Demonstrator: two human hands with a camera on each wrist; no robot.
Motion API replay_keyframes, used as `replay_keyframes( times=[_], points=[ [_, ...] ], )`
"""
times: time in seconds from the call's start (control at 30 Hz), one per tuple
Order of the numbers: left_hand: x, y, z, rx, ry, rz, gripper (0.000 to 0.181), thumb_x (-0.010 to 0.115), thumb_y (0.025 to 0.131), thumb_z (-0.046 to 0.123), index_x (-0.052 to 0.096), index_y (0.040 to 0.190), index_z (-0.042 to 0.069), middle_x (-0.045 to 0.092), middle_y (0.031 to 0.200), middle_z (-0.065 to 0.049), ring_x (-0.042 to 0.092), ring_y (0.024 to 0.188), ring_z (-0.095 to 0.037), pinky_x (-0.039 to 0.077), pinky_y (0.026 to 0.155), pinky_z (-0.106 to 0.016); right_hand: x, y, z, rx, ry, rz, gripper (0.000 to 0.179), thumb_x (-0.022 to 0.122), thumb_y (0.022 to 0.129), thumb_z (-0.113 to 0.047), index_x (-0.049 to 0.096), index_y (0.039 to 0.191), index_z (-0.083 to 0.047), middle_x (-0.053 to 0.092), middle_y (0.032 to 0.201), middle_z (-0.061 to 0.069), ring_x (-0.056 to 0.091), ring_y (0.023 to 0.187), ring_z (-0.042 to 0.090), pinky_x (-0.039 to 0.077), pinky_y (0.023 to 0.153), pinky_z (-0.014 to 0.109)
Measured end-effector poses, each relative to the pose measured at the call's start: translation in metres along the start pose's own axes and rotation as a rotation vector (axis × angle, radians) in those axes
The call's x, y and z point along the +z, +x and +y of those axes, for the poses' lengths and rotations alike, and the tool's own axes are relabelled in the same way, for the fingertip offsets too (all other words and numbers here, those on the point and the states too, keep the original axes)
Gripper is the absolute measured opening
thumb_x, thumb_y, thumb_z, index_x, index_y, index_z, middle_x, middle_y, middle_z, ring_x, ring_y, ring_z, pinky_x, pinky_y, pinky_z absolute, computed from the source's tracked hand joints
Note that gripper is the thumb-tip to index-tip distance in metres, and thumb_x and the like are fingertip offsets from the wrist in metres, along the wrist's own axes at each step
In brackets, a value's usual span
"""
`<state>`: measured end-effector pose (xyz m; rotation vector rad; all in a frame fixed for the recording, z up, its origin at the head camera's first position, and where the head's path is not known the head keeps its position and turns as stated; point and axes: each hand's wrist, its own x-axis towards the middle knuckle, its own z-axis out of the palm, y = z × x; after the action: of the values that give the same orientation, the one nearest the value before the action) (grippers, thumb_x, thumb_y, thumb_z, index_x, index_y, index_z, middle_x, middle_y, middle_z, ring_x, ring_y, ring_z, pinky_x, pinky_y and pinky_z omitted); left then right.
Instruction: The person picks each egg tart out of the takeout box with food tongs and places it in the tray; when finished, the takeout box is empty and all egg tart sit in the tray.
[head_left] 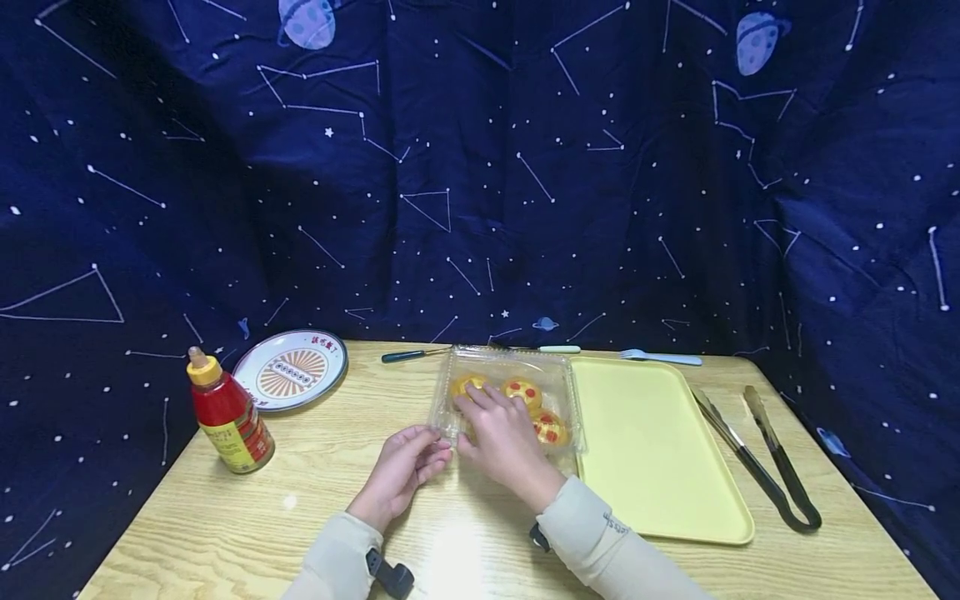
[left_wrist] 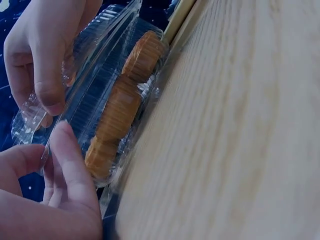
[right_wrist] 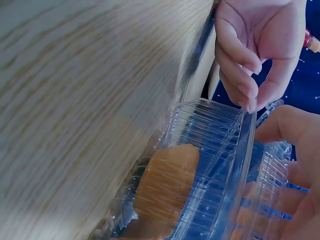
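A clear plastic clamshell box [head_left: 566, 400] stands at the table's middle with several small round pastries [head_left: 522, 392], yellow with red spots on top, inside. My left hand [head_left: 405, 471] pinches the plastic rim [right_wrist: 239, 165] at the box's near left corner. Across the clear lid [right_wrist: 272, 175] lies my right hand [head_left: 502, 437], fingers over its top and thumb at the near edge, gripping it. In the left wrist view the pastries' brown sides [left_wrist: 119, 112] show through the plastic. Some right fingertips are blurred behind the lid.
A yellow tray [head_left: 645, 450] adjoins the box on the right, with black-handled tongs [head_left: 772, 467] beyond. A blue fork [head_left: 660, 357] and green-handled utensils [head_left: 405, 356] lie at the back. A red sauce bottle [head_left: 232, 421] and a patterned plate [head_left: 292, 371] stand left.
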<state>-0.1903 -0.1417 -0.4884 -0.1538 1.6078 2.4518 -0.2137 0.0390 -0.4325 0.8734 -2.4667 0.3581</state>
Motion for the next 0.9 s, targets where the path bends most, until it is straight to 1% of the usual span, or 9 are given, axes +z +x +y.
replay_keyframes(
  times=[0.17,0.3,0.4,0.53,0.67,0.8,0.9],
  points=[
    [-0.001,0.001,0.0,0.011,-0.012,-0.043,0.013,0.06,0.096,0.008,0.054,0.107,0.003,0.069,0.092,-0.006,0.068,0.075,-0.01,0.056,0.069,-0.021,-0.001,0.0,0.001,0.007,-0.013,-0.025,0.049,0.083,0.077,-0.026,0.068,0.122,-0.013,0.062,0.13,0.013,0.059,0.118,0.038,0.048,0.086,0.055],
    [-0.002,0.002,-0.001,0.012,-0.008,-0.045,0.015,0.061,0.096,0.006,0.053,0.108,0.002,0.07,0.091,-0.006,0.067,0.075,-0.01,0.056,0.068,-0.02,-0.002,-0.001,0.0,0.007,-0.023,-0.055,0.051,0.083,0.078,-0.027,0.066,0.125,-0.013,0.061,0.133,0.013,0.058,0.12,0.038,0.048,0.087,0.056],
    [-0.003,0.003,-0.001,0.005,-0.011,-0.044,0.013,0.06,0.096,0.005,0.053,0.107,0.002,0.069,0.09,-0.006,0.067,0.074,-0.01,0.056,0.068,-0.02,-0.002,-0.003,0.0,0.006,-0.032,-0.071,0.053,0.082,0.078,-0.028,0.065,0.126,-0.014,0.059,0.134,0.012,0.057,0.121,0.038,0.048,0.088,0.055],
    [-0.001,0.005,-0.001,0.013,-0.026,-0.046,0.01,0.058,0.096,0.005,0.054,0.104,0.002,0.069,0.088,-0.006,0.066,0.073,-0.01,0.056,0.068,-0.02,-0.003,-0.004,0.002,0.001,-0.035,-0.064,0.055,0.083,0.077,-0.026,0.064,0.127,-0.015,0.059,0.136,0.011,0.055,0.123,0.035,0.047,0.091,0.053],
    [0.001,0.005,-0.001,0.022,-0.035,-0.024,0.008,0.059,0.095,0.004,0.055,0.102,0.003,0.068,0.086,-0.006,0.066,0.071,-0.01,0.056,0.067,-0.02,-0.005,-0.006,0.008,-0.01,-0.02,-0.054,0.058,0.084,0.076,-0.022,0.063,0.129,-0.014,0.058,0.136,0.01,0.053,0.124,0.035,0.045,0.094,0.055],
    [0.003,0.003,-0.001,0.033,-0.024,0.016,0.007,0.059,0.094,0.004,0.056,0.1,0.002,0.067,0.083,-0.006,0.064,0.068,-0.009,0.056,0.064,-0.019,-0.009,-0.01,0.013,0.007,-0.015,-0.07,0.061,0.084,0.076,-0.022,0.06,0.132,-0.013,0.057,0.138,0.011,0.052,0.125,0.038,0.042,0.097,0.059],
    [0.007,0.004,-0.001,0.037,-0.019,0.049,0.003,0.059,0.094,0.004,0.057,0.097,0.003,0.066,0.08,-0.005,0.062,0.064,-0.008,0.055,0.06,-0.018,-0.015,-0.013,0.02,0.027,-0.039,-0.08,0.062,0.083,0.077,-0.023,0.059,0.133,-0.013,0.056,0.138,0.011,0.05,0.127,0.038,0.041,0.099,0.06]
  ],
)
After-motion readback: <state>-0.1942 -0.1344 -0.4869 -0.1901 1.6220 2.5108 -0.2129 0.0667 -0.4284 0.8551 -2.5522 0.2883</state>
